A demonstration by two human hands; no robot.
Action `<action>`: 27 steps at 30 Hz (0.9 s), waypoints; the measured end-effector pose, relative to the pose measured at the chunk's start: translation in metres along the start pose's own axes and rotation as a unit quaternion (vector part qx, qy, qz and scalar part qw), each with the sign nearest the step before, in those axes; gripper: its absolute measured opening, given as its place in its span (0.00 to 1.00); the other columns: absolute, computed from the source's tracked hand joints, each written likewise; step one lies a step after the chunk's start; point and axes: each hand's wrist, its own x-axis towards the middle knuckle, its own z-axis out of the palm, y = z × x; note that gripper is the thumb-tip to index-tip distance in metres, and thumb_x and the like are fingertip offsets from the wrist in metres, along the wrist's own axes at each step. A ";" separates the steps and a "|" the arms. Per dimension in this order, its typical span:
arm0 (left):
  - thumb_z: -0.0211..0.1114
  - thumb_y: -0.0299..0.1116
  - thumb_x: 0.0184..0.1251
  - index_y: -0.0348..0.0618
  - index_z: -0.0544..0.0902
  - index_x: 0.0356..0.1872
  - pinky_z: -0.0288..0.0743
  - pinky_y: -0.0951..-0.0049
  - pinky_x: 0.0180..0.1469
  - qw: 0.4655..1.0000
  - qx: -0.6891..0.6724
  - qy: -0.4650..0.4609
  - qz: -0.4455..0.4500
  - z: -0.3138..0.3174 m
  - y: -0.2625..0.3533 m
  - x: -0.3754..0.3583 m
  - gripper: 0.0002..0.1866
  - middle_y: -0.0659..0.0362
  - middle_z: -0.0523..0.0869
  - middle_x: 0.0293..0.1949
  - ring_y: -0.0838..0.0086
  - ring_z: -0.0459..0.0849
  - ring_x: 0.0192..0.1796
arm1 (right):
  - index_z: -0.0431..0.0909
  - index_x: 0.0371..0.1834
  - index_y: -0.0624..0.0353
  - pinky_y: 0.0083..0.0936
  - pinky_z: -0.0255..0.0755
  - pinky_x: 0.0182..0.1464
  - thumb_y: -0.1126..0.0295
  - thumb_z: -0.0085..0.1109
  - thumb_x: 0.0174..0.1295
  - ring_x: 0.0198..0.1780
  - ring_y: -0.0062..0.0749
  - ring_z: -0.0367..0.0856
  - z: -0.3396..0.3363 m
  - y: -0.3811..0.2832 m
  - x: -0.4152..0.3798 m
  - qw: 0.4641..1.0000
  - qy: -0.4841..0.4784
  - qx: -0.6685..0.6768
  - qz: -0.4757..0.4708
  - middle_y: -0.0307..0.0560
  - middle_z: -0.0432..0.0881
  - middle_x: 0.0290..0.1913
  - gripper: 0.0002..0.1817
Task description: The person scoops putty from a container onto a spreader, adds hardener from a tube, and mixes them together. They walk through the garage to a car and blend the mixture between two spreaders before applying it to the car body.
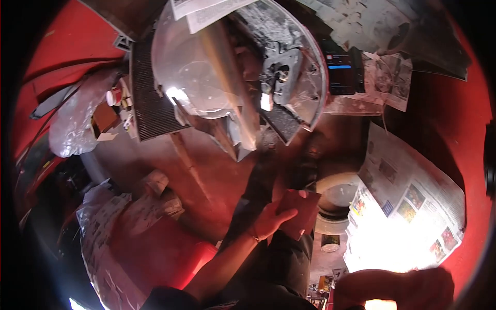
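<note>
Starting from the left, you see a crinkled silvery plastic bag [77, 124] lying beside small cartons and a white bottle cap. Next to it is a dark ribbed grille [147, 98], flat and rectangular, with fine parallel lines. Below, a bundle wrapped in newspaper [124, 217] looks soft and wrinkled, and it rests against a red painted surface [67, 46].

In the upper middle, a large round clear dome [206, 72] is glossy and reflects a bright spot of light; dark metal parts show behind it. A phone [340, 70] with a lit screen lies just to the right of the dome.

Your left hand [271, 219] comes up from the bottom on a bare forearm, with a thin band at the wrist. The hand is partly closed around a flat reddish-brown rectangular sheet [302, 212]; the thumb lies on its face and the fingers are behind it. The sheet looks matte and stiff, and it sits in the lower middle, just left of a round pale tin [336, 199].

Further right, a spread newspaper [408, 206] is flat and strongly lit. Your right hand [392, 289] is at the bottom edge, blurred and red-tinted; whether it is open or closed, you cannot tell.
</note>
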 end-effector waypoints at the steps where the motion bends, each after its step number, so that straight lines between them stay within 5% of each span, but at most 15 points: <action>1: 0.70 0.33 0.77 0.38 0.78 0.71 0.81 0.72 0.61 1.000 0.001 -0.002 0.004 0.002 -0.003 -0.001 0.25 0.62 0.87 0.57 0.79 0.85 0.56 | 0.83 0.47 0.65 0.32 0.77 0.45 0.70 0.68 0.69 0.44 0.44 0.86 0.004 -0.005 0.001 0.999 -0.031 -0.009 0.003 0.54 0.87 0.43 0.10; 6: 0.71 0.34 0.77 0.35 0.78 0.69 0.80 0.72 0.61 0.998 0.047 0.006 -0.029 0.010 0.009 -0.007 0.25 0.62 0.87 0.57 0.80 0.84 0.57 | 0.83 0.49 0.64 0.31 0.77 0.48 0.69 0.68 0.70 0.46 0.42 0.87 0.013 0.002 0.002 0.996 -0.067 -0.058 0.033 0.53 0.88 0.45 0.11; 12: 0.72 0.36 0.77 0.34 0.82 0.63 0.80 0.72 0.60 0.991 0.122 0.033 0.044 0.017 0.012 -0.007 0.21 0.62 0.88 0.55 0.80 0.84 0.55 | 0.84 0.52 0.63 0.31 0.77 0.51 0.68 0.67 0.71 0.48 0.39 0.87 0.012 0.001 -0.001 0.992 -0.077 -0.088 0.045 0.51 0.88 0.47 0.12; 15: 0.72 0.37 0.77 0.34 0.83 0.62 0.80 0.73 0.59 0.998 0.053 0.020 0.001 0.020 0.013 -0.006 0.21 0.63 0.88 0.54 0.81 0.84 0.54 | 0.84 0.54 0.62 0.31 0.77 0.53 0.68 0.67 0.71 0.49 0.38 0.87 0.012 0.005 -0.002 0.989 -0.081 -0.111 0.054 0.50 0.88 0.48 0.13; 18: 0.69 0.28 0.77 0.36 0.78 0.71 0.76 0.69 0.68 0.998 0.055 0.014 -0.031 0.016 0.010 -0.004 0.24 0.62 0.84 0.61 0.79 0.80 0.63 | 0.84 0.55 0.62 0.30 0.77 0.55 0.68 0.67 0.72 0.51 0.37 0.87 0.010 0.004 -0.003 0.987 -0.080 -0.124 0.056 0.50 0.89 0.49 0.13; 22: 0.68 0.26 0.77 0.36 0.80 0.67 0.78 0.70 0.66 0.998 0.032 0.026 -0.047 0.010 -0.004 -0.003 0.21 0.62 0.86 0.58 0.78 0.82 0.60 | 0.84 0.57 0.61 0.30 0.77 0.57 0.67 0.67 0.73 0.52 0.35 0.87 0.007 0.001 -0.004 0.983 -0.069 -0.158 0.060 0.49 0.89 0.51 0.14; 27: 0.68 0.27 0.77 0.38 0.82 0.66 0.78 0.71 0.65 0.998 -0.005 0.063 -0.023 0.003 -0.010 -0.008 0.20 0.64 0.86 0.58 0.80 0.83 0.60 | 0.85 0.60 0.60 0.30 0.77 0.60 0.67 0.66 0.73 0.54 0.32 0.87 -0.022 0.026 -0.017 0.924 0.092 -0.353 0.114 0.47 0.89 0.53 0.15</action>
